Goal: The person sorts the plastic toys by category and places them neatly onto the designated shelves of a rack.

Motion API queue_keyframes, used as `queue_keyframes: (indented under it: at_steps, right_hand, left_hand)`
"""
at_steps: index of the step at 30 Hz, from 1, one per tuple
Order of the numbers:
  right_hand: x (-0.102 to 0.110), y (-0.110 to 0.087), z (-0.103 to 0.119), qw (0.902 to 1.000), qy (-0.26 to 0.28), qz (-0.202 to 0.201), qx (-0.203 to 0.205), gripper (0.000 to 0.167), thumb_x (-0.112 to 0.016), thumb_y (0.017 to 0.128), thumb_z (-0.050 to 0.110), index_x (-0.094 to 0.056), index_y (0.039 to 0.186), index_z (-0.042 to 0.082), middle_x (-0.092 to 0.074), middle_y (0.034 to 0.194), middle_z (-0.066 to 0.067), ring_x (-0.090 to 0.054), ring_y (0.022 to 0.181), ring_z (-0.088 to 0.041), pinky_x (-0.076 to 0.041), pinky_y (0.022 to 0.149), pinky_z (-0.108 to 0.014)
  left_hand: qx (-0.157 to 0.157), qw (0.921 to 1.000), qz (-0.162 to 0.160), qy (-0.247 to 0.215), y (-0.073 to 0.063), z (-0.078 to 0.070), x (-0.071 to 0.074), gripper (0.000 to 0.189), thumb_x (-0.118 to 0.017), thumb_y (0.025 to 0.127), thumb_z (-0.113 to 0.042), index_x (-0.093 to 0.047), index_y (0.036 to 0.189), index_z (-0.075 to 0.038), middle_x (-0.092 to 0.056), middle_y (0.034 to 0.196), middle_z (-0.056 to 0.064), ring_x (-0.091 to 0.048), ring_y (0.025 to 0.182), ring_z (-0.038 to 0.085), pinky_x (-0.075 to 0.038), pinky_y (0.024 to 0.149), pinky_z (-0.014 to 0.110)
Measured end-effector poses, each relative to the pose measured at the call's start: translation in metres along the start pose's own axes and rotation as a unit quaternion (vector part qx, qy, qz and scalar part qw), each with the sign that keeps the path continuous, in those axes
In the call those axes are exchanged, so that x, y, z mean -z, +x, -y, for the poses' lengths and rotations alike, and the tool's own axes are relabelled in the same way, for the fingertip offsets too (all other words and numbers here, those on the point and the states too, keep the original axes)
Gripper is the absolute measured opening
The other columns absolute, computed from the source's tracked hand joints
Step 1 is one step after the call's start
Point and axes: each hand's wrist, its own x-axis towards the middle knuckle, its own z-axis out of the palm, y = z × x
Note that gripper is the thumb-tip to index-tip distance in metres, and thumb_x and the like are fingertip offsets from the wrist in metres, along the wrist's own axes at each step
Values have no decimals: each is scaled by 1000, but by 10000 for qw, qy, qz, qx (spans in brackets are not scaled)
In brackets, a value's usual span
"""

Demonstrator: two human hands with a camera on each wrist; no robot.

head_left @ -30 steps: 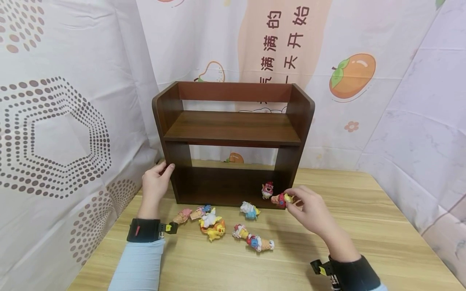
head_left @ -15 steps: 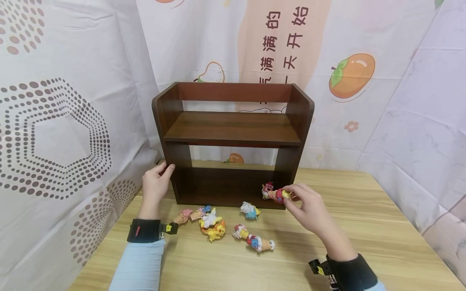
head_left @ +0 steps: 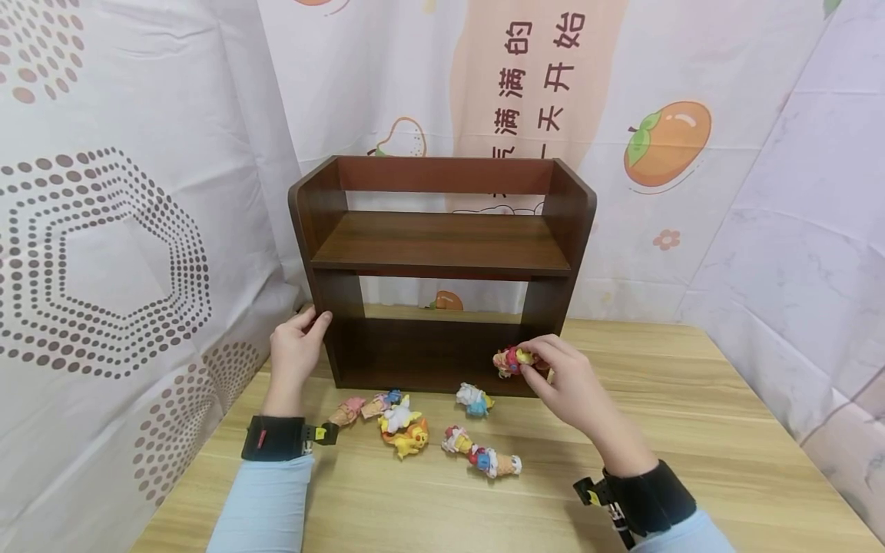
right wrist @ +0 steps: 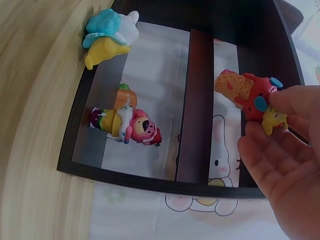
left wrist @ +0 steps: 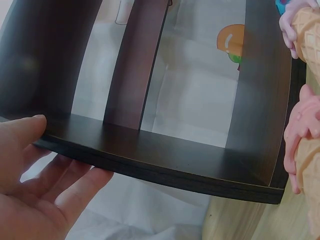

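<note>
My left hand [head_left: 296, 346] holds the left side panel of a dark brown two-tier shelf [head_left: 442, 238]. In the left wrist view the thumb lies over the panel's edge and the fingers are on its outer side. My right hand [head_left: 570, 384] pinches an ice-cream-cone figurine [right wrist: 235, 87] with a red and yellow top, in front of the lower tier's right end. Its waffle cone points away from the palm. A pink bear figurine [right wrist: 132, 125] with a red hat stands on the lower board. In the head view the held figurine partly covers it.
On the wooden table [head_left: 553, 499] before the shelf lie several more figurines: a pink cone [head_left: 347, 412], an orange-yellow one [head_left: 408, 440], a white-and-blue one [head_left: 474, 399] and a cone with a blue-red top [head_left: 494, 463]. A printed curtain [head_left: 643, 253] hangs behind.
My right hand has moved left and slightly up with the cone figurine, from beside the shelf's right front corner to before the bear figurine. The left hand has stayed put.
</note>
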Motion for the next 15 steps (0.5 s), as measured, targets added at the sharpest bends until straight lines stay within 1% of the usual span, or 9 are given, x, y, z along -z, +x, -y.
queue_keyframes:
  at_steps: [3,5,9,13,15]
  right_hand:
    - [-5,7,0,9999,94,89,45,26,-75,88,-1,-72,113,3,-66,108,-4,-64,86,-14,-57,69,-32]
    - [-8,12,0,9998,131,136,62,25,-75,88,-1,-72,113,2,-66,108,-5,-64,87,-14,-58,70,-34]
    - [-13,20,-1,9998,24,212,43,24,-76,89,1,-72,113,1,-66,107,-6,-64,86,-15,-57,70,-34]
    - [-15,27,-4,9993,-81,348,-69,24,-76,89,3,-72,112,1,-66,105,-7,-63,84,-14,-56,69,-33]
    - [-16,30,-6,9989,-100,430,-145,24,-76,89,4,-72,113,1,-66,104,-7,-62,83,-15,-56,69,-33]
  left_hand:
    - [3,10000,1,-11,0,0,0,42,-69,99,-32,-68,129,-3,-70,119,20,-68,108,37,-53,91,50]
    - [16,10000,3,2,0,1,0,42,-69,99,-32,-68,129,-3,-70,119,20,-68,107,37,-53,91,50]
    - [20,10000,7,20,0,2,0,42,-68,99,-33,-68,130,-4,-71,117,20,-70,102,36,-54,89,49]
    - [-1,10000,-5,10,0,1,0,42,-69,99,-32,-69,129,-4,-71,115,20,-70,100,35,-54,88,49]
    - [-5,10000,-1,4,0,0,0,42,-69,98,-32,-69,129,-3,-71,116,20,-70,102,36,-54,89,49]
